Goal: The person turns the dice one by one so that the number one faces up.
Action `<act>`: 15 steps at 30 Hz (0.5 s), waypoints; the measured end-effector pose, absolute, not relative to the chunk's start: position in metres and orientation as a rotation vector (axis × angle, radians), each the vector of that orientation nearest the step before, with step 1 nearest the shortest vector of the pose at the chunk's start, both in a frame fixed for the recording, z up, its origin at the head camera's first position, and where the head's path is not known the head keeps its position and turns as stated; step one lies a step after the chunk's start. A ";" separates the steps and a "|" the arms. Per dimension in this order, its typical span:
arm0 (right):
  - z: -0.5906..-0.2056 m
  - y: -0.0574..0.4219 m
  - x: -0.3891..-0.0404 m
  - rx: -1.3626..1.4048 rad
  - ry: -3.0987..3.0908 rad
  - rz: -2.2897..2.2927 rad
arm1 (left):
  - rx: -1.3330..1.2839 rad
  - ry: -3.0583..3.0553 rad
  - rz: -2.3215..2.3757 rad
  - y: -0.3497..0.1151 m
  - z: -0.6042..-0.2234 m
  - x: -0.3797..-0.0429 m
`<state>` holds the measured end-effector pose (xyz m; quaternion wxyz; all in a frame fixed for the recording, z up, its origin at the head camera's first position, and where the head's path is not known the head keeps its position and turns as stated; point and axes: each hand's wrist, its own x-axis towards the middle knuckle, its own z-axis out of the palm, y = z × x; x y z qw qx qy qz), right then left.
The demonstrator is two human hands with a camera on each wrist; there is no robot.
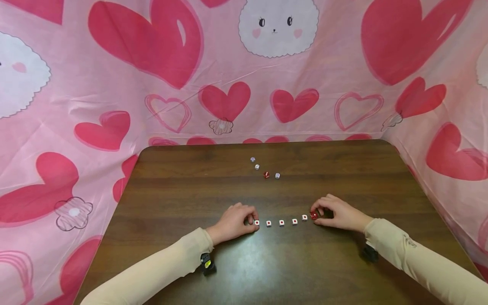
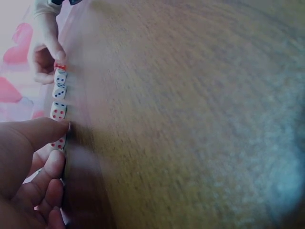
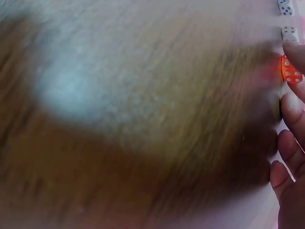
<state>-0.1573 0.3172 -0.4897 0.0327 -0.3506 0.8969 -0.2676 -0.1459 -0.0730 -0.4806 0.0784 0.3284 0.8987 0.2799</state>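
Note:
A row of several white dice, each with one red dot on top, runs across the table between the hands. The left hand (image 1: 237, 221) holds the white die at the row's left end (image 1: 257, 223) between thumb and forefinger. At the other end, the right hand (image 1: 337, 213) pinches a translucent red die (image 1: 314, 215), which shows white dots in the right wrist view (image 3: 291, 70). Close beside that red die sits a white die (image 1: 304, 217). Between the ends stand more white dice, one in the middle (image 1: 281, 223), with small gaps separating them.
Farther back on the brown wooden table (image 1: 183, 182) lie another red die (image 1: 266, 175) and three white dice, one of them to its right (image 1: 277, 176). A pink heart-print cloth (image 1: 259, 72) hangs behind the table and along both sides.

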 end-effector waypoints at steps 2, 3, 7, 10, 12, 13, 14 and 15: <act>-0.490 0.317 -0.158 -1.081 2.764 -0.818 | 0.983 2.674 0.839 -0.074 -0.480 -0.147; -0.490 0.317 -0.158 -1.085 2.766 -0.814 | 0.980 2.660 0.846 -0.074 -0.480 -0.148; -0.490 0.316 -0.159 -1.110 2.759 -0.816 | 0.925 2.553 0.959 -0.077 -0.477 -0.152; -0.490 0.316 -0.160 -1.124 2.755 -0.818 | 0.864 2.474 1.092 -0.080 -0.475 -0.158; -0.490 0.315 -0.160 -1.123 2.752 -0.818 | 0.838 2.449 1.164 -0.081 -0.474 -0.162; -0.490 0.315 -0.160 -1.119 2.751 -0.817 | 0.824 2.450 1.184 -0.082 -0.473 -0.164; -0.490 0.315 -0.160 -1.120 2.752 -0.814 | 0.816 2.458 1.197 -0.083 -0.473 -0.166; -0.490 0.315 -0.160 -1.121 2.751 -0.813 | 0.812 2.465 1.210 -0.084 -0.473 -0.168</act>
